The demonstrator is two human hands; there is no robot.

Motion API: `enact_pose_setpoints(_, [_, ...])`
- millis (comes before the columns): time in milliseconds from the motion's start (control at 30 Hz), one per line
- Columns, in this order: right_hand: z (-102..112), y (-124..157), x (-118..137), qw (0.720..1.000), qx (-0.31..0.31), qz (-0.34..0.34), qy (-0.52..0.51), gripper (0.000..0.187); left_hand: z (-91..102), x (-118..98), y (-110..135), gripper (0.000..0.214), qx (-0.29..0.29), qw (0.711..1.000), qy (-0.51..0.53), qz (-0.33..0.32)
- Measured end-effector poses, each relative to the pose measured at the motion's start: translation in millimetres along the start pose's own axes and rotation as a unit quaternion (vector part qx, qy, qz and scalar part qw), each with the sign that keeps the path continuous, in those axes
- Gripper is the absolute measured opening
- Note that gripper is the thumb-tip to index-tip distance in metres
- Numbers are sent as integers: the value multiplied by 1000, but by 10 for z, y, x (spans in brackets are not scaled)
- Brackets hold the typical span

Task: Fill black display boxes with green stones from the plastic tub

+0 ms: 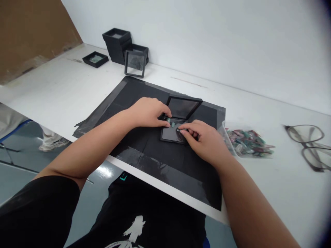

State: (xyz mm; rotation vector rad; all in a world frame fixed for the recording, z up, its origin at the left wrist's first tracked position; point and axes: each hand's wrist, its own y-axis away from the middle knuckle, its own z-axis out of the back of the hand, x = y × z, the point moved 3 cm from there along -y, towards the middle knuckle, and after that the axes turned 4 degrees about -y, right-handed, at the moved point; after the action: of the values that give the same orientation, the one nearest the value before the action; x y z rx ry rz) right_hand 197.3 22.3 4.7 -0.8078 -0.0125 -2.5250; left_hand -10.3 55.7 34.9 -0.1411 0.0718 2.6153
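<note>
A hinged black display case [172, 135] lies unfolded on the black mat, its clear-windowed lid [183, 107] tilted up at the back. Over its lower half, my left hand [151, 113] has thumb and index finger closed about a small green stone [168, 120]. A second green stone [173, 124] lies just right of those fingertips, on the clear film. At the right side of the case, my right hand [200, 136] pinches a small, dark, shiny piece [179, 130] between thumb and index finger; its kind is mostly hidden by the fingers.
A clear plastic tub [229, 141] of mixed colored stones sits right of the mat [144, 141], with eyeglasses [305, 137] farther right. Stacked black cases [116, 46], an upright case [134, 63] and a flat one [95, 59] stand at the back left near the wall.
</note>
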Motion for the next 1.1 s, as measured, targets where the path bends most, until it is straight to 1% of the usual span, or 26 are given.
enact_pose_setpoints(167, [-2,-13,10,997,-15,52,-54,24,54,-14,28,41,-34,999,19,-14])
enact_pose_setpoints(233, [-5,-22,3,995,-36,59,-72,23,89,-25,48,41,-54,998,32,-19])
enact_pose_setpoints(300, [-9,-29,-11,993,-65,52,-82,22,113,-36,65,40,-61,997,42,-32])
enact_pose_setpoints(433, [-12,-24,-47,988,-123,22,-96,25,118,-49,79,39,-26,995,56,-80])
enact_pose_setpoints(533, [-3,-9,-53,988,-140,3,-71,24,124,-26,80,38,-8,995,51,-84])
enact_pose_setpoints(733, [16,21,-23,990,-136,-19,-13,21,142,-4,82,32,-32,997,34,-63])
enact_pose_setpoints(833, [-11,19,-39,991,-125,-42,-26,21,89,-55,66,34,-43,997,16,-65])
enact_pose_setpoints(967, [-39,7,-62,988,-126,-68,-51,22,-20,-115,36,35,-27,998,-16,-54])
enact_pose_setpoints(1100, [-49,-3,-70,988,-121,-82,-56,24,-76,-131,16,30,-16,999,-24,-44])
